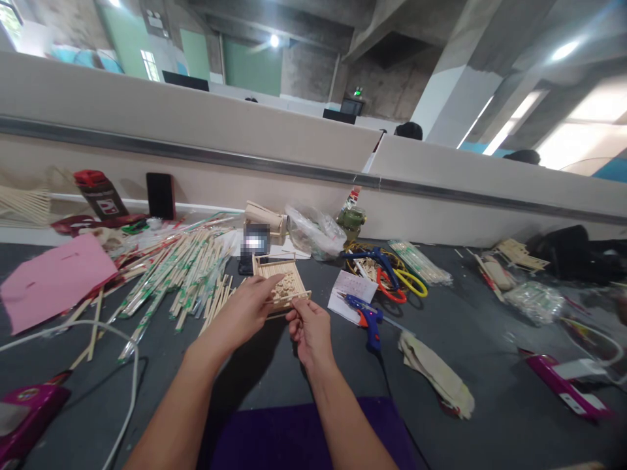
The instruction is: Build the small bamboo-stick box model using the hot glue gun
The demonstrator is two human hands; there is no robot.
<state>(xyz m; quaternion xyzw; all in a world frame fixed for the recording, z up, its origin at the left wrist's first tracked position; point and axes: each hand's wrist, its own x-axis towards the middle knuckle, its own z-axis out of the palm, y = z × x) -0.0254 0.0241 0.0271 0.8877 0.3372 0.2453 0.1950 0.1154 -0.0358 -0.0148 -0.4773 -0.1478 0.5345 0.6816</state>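
Observation:
A small model (278,269) built of pale wooden sticks stands in front of me, with several short cut stick pieces on it. My left hand (249,303) is closed at its near left side, the index finger reaching over the cut pieces. At the near right corner, my right hand (309,323) pinches the frame between thumb and fingers. The tips of some left fingers are hidden behind the model. Just right of my hands lies a blue glue gun (366,316), beside a sheet of printed paper (349,295).
Many wrapped chopsticks (171,274) spread on the left, near pink paper (56,281). Scissors with yellow and red handles (409,282) and a glove (435,372) lie right. A white cable (134,385) loops at left. A low partition (235,140) closes the back.

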